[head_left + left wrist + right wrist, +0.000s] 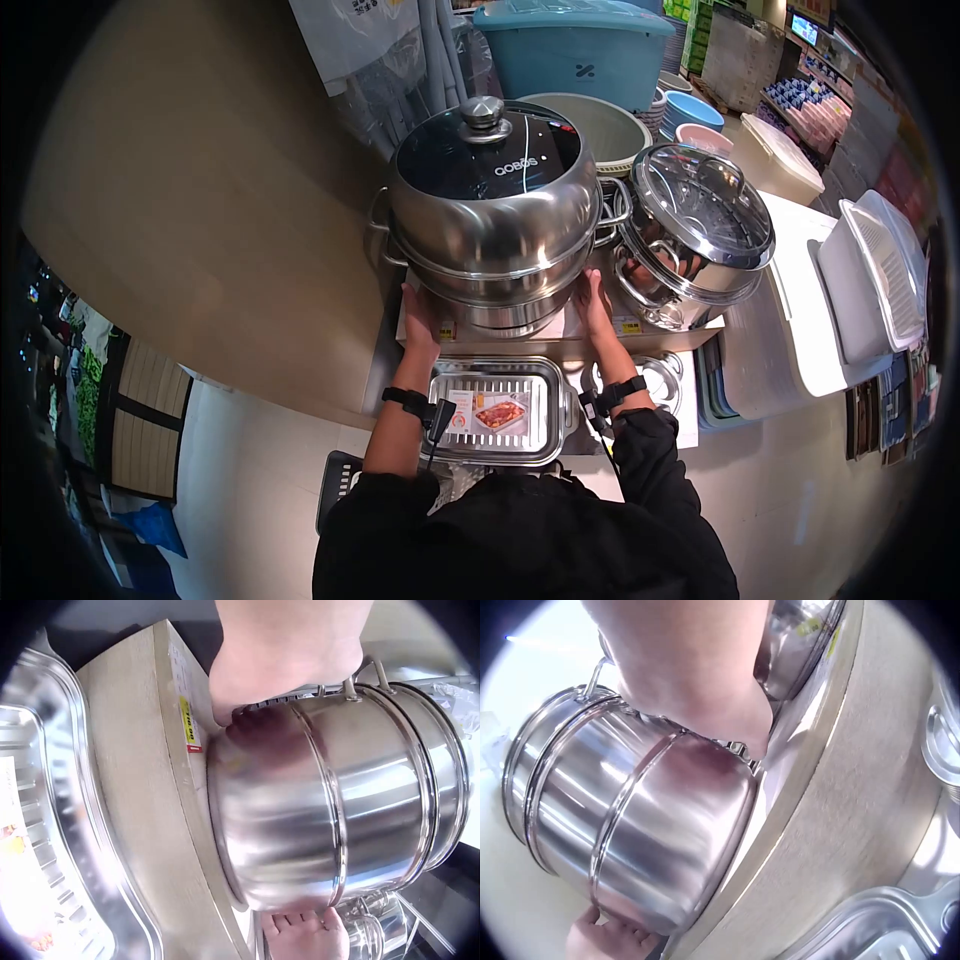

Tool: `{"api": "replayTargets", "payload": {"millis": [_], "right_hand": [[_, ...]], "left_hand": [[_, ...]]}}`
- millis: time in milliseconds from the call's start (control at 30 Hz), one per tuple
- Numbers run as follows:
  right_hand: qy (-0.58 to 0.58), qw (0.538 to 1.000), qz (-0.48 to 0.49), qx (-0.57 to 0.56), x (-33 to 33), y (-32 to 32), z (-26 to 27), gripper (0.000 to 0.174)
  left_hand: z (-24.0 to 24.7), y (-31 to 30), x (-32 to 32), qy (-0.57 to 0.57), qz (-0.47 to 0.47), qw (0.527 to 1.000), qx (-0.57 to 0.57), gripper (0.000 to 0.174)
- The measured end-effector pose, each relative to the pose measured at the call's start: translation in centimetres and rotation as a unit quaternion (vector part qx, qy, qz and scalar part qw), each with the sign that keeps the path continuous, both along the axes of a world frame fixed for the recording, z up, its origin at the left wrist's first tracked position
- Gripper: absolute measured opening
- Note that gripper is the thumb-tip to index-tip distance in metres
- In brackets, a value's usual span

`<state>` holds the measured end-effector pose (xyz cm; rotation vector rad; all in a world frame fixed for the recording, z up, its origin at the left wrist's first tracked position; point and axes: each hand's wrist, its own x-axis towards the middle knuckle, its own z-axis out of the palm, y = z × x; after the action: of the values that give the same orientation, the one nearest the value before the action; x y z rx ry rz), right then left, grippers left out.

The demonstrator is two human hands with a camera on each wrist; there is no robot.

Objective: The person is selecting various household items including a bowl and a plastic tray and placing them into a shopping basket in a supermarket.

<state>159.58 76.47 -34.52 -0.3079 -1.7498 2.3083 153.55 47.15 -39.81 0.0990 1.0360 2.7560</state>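
A tall stacked steel steamer pot (490, 225) with a dark glass lid stands on a shelf. Along its lower left side lies the left hand (420, 320), fingers extended and partly behind the pot. At the lower right side is the right hand (595, 305), its thumb raised against the steel. In the left wrist view, the left hand (289, 660) is beside the base of the pot (300, 802). The right wrist view has the right hand (697, 682) close to the pot's base (667, 825); most of its fingers are hidden behind it.
A second steel pot (690, 235) with a glass lid stands close on the right. Below the shelf edge lies a rectangular steel tray (548, 400) with a printed label. Behind are a grey basin (610, 130) and a blue storage box (570, 60). White racks (870, 280) stand farther right.
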Motion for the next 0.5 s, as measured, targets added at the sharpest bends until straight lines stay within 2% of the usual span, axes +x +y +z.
{"api": "replayTargets", "payload": {"millis": [100, 233, 333, 400, 467, 500], "right_hand": [[-0.044, 0.999, -0.019, -0.016, -0.1, -0.5, -0.3, 0.079], [-0.039, 0.999, -0.011, -0.008, 0.0, -0.7, -1.0, 0.079], [-0.039, 0.998, -0.049, -0.03, 0.2, -1.5, -0.9, 0.079], [0.001, 0.999, -0.011, -0.043, 0.2, -1.7, -0.9, 0.071], [-0.002, 0.999, -0.018, -0.05, 0.3, -1.8, -1.1, 0.06], [-0.02, 0.999, -0.023, -0.025, 0.3, -1.7, -1.1, 0.064]], "left_hand": [[-0.5, 0.1, -0.2, -0.025, 0.005, 1.0, -0.017, 0.083], [-0.5, 0.0, -0.2, -0.006, -0.015, 1.0, -0.017, 0.078], [-0.1, -0.1, -0.1, -0.003, -0.024, 1.0, -0.012, 0.077], [-0.2, -0.3, -0.2, 0.026, -0.044, 0.998, -0.043, 0.086], [-0.6, -0.4, -0.3, 0.024, -0.042, 0.998, -0.038, 0.085], [-0.7, -0.4, -0.4, 0.025, -0.035, 0.998, -0.036, 0.084]]}}
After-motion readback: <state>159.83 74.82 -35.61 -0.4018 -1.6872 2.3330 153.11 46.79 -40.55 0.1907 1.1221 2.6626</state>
